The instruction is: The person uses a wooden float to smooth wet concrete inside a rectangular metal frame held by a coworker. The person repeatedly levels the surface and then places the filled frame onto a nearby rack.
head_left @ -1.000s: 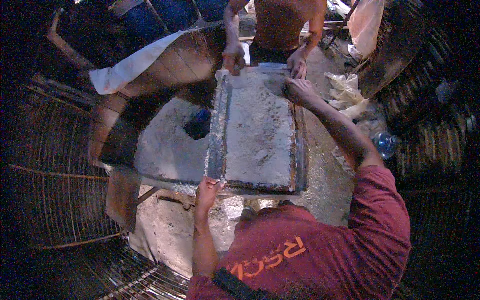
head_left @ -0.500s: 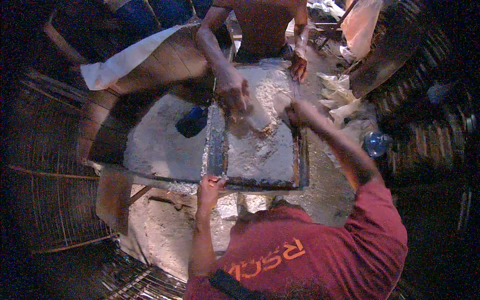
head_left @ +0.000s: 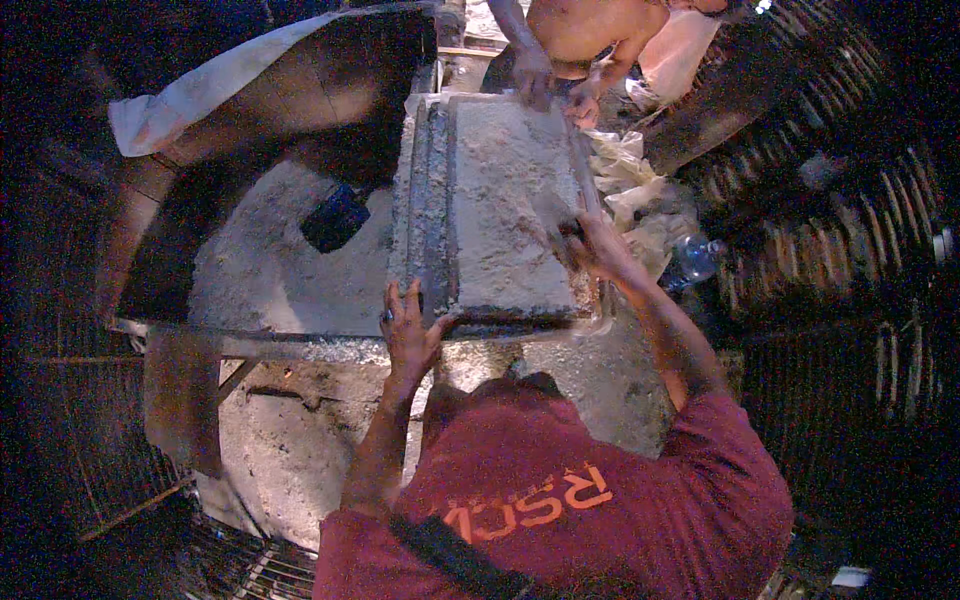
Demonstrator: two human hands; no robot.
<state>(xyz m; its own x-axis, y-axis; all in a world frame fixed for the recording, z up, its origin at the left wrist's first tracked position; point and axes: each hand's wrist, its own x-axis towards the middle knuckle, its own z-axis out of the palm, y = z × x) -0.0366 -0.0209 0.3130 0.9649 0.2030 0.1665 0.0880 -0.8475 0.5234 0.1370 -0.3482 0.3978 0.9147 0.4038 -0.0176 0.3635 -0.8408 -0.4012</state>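
Whitish powder (head_left: 500, 210) — right hand (head_left: 603, 249) gripping blurred tool (head_left: 552, 214).

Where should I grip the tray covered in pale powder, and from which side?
Probably by the near rim of the tray, from the near side: it shows as a straight dark edge, while pale powder covers the flat middle. The left hand is at the near left corner; another person's hand is by the far right corner.

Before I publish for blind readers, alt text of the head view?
A person's left hand touches the near edge of a tray of pale powder; the right hand holds a blurred tool on or over it. A co-worker's hands are opposite.
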